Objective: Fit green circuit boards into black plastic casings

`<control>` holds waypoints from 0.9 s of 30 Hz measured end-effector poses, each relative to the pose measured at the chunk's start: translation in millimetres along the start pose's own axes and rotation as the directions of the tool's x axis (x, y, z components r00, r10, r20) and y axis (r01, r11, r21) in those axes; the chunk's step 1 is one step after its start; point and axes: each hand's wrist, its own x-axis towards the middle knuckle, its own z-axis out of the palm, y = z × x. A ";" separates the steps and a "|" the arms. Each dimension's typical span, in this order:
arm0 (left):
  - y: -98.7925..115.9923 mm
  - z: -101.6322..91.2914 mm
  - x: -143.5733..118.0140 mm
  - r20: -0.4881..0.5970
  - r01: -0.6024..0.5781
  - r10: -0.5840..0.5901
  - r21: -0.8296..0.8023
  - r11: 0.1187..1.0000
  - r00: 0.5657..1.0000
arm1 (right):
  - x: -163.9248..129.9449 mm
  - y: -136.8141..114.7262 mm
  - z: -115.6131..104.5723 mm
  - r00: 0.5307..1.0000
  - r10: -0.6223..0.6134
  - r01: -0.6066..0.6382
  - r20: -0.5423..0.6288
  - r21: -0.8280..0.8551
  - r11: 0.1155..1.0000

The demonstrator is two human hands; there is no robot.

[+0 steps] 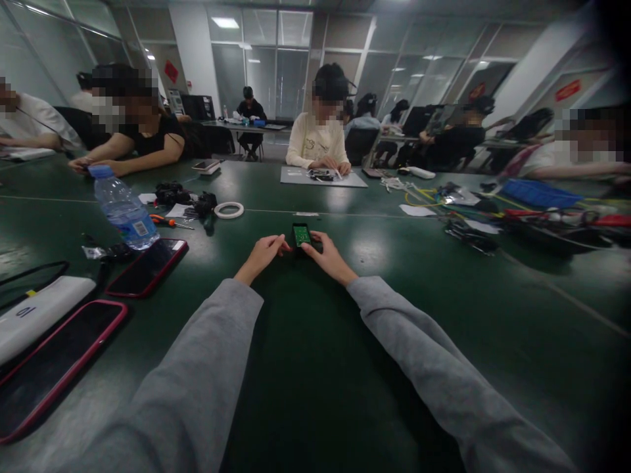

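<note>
Green table (315,368): both hands' grip, left hand (261,255), right hand (326,255), pinches green-faced black box (301,236); writing unreadable.

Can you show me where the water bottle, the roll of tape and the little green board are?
water bottle (123,211): head view, on its clear body.
roll of tape (229,209): head view, on the white ring's near edge.
little green board (301,234): head view, on its green face.

Shared electronics assembly workroom in an office building. Evidence: long dark green work table (315,394); several seated people working at it; glass partition walls (276,72); white ceiling light panels (225,22); blue plastic parts tray (539,194); tangled yellow and red cables (542,213); orange-handled screwdriver (165,221); white tape roll (229,209).
</note>
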 end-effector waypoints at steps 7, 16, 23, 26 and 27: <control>10.4 -3.7 -4.3 -0.023 -0.012 0.011 -0.069 0.998 1.000 | -2.8 -10.2 -3.9 0.987 -0.115 0.106 0.111 0.090 0.990; 4.4 -0.8 -1.2 -0.089 0.019 -0.031 -0.132 0.991 0.996 | -7.9 -26.5 0.2 0.974 -0.160 0.180 0.158 -0.122 0.976; 9.2 -2.5 -5.1 0.066 0.065 -0.053 -0.189 0.980 0.996 | -7.3 -23.8 2.2 0.988 -0.119 0.128 0.096 -0.091 0.988; 8.1 -6.0 -4.7 -0.152 0.053 -0.092 -0.245 0.968 0.984 | -6.4 -22.9 -0.9 0.988 -0.122 0.127 0.090 -0.056 0.990; 7.4 -6.6 -4.2 -0.219 0.034 -0.089 -0.241 0.970 0.972 | -6.1 -23.1 -2.4 0.987 -0.125 0.130 0.097 -0.040 0.991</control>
